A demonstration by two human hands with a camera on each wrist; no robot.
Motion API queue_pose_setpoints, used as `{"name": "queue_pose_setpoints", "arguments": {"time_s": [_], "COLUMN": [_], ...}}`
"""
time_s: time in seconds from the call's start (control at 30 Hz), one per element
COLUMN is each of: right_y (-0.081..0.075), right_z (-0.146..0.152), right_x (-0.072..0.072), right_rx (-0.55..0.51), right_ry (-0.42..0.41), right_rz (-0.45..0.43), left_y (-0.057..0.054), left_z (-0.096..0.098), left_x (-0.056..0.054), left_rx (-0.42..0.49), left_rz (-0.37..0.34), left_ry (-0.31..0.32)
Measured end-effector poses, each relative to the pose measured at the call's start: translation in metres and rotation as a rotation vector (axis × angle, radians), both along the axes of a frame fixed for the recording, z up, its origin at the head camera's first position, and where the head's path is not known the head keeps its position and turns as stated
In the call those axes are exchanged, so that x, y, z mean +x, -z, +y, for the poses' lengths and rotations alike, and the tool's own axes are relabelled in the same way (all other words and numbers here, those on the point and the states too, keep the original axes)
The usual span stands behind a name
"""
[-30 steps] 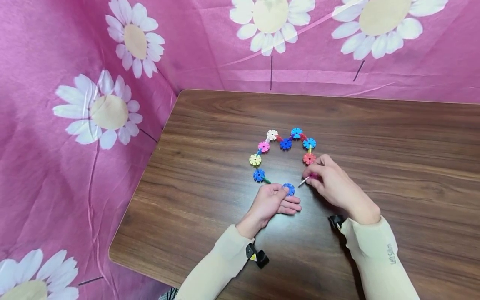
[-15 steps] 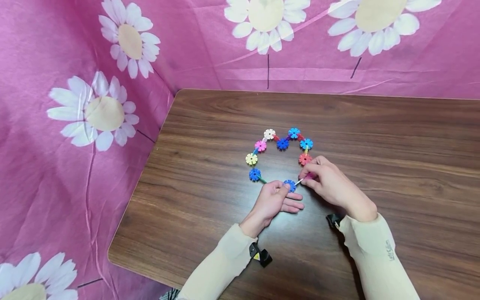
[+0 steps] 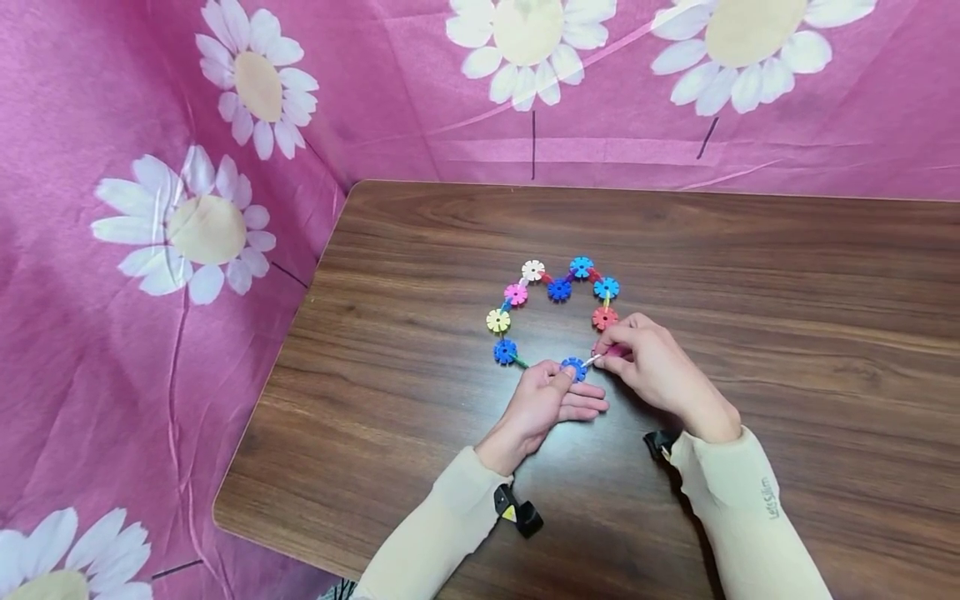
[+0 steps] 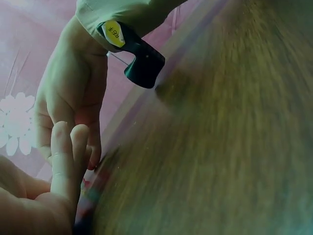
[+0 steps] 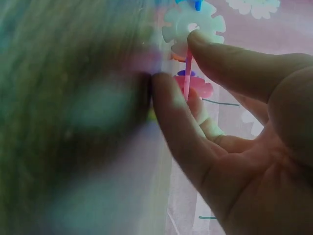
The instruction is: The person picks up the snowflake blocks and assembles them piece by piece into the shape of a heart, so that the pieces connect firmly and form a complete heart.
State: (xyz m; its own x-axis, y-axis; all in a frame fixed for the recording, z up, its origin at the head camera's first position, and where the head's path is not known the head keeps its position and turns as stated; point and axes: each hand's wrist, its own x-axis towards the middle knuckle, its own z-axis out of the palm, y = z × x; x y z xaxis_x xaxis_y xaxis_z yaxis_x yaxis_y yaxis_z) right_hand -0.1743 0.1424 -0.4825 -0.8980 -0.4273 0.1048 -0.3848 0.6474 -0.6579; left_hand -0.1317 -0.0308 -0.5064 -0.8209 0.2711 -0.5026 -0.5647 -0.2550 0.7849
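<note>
In the head view, my left hand [image 3: 525, 408] pinches a blue notched disc [image 3: 573, 368] between thumb and fingers, its other fingers stretched out below. A thin white disc [image 3: 592, 360], seen edge-on, meets the blue disc's right side. My right hand [image 3: 656, 371] holds this white disc with a pink disc [image 3: 618, 351] partly covered by the fingers. The right wrist view shows the white disc [image 5: 193, 24] face-on, a pink disc [image 5: 188, 73] standing edge-on against it, and the thumb on them. Beyond the hands lies a chain of joined discs, including a yellow disc [image 3: 498, 321] and a red disc [image 3: 605, 318].
The chain curves over a brown wooden table [image 3: 390, 333], past a cream disc [image 3: 533, 271] at the back. A pink flowered cloth [image 3: 420, 100] hangs behind and left of the table. Black wrist camera mounts [image 3: 517, 510] sit at both cuffs.
My right hand has moved left toward the left hand, closing the gap so the white disc's edge meets the blue disc. The left hand keeps its pinch. The view has shifted slightly.
</note>
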Motion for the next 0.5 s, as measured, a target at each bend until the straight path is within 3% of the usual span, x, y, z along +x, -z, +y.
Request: {"name": "queue_pose_setpoints", "arguments": {"time_s": [0.23,0.33,0.4,0.5], "right_y": [0.001,-0.001,-0.002,-0.002], "right_z": [-0.004,-0.004,-0.003,0.0], "right_x": [-0.001,-0.001,0.0,0.001], "right_rx": [-0.018,-0.019,-0.016,-0.009], "right_ry": [-0.004,-0.001,-0.004,-0.014], "right_rz": [0.025,0.014,0.0,-0.021], "left_y": [-0.002,-0.003,-0.004,-0.012], "left_z": [0.003,0.002,-0.003,-0.02], "left_x": [-0.001,0.0,0.003,0.01], "left_rx": [-0.001,0.006,0.004,-0.079], "left_rz": [-0.001,-0.012,-0.028,0.014], "left_ry": [-0.036,-0.01,0.065,0.268]}}
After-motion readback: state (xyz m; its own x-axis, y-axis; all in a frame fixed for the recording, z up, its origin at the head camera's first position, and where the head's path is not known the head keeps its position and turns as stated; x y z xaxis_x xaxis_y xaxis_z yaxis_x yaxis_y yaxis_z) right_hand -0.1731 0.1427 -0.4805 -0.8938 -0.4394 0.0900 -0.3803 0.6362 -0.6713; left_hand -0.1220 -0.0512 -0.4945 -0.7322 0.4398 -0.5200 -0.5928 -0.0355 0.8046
